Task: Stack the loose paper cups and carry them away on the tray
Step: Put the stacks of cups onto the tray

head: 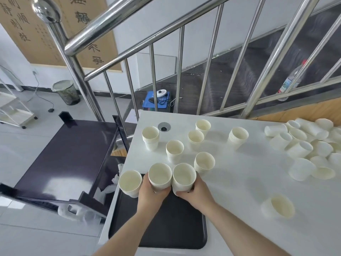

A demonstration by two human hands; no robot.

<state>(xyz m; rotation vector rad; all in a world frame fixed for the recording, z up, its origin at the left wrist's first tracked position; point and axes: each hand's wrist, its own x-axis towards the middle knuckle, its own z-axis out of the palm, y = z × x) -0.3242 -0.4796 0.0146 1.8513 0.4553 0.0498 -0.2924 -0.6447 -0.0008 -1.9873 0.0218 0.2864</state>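
A black tray (166,228) lies at the near left corner of the white table (239,191). My left hand (150,194) grips a white cup stack (160,177) over the tray's far end. Beside it my right hand (195,193) grips another cup stack (183,179). A third stack (130,182) stands upright at the tray's far left corner, touching my left hand. Several more upright stacks stand further back on the table, such as a stack (204,162) and another stack (150,136). A pile of loose cups (310,146) lies at the far right.
A single cup (280,206) lies on its side to the right of the tray. A steel stair railing (166,52) rises behind the table. A dark purple cabinet (64,159) stands below on the left, beyond the table edge. A round grommet (163,126) sits in the tabletop.
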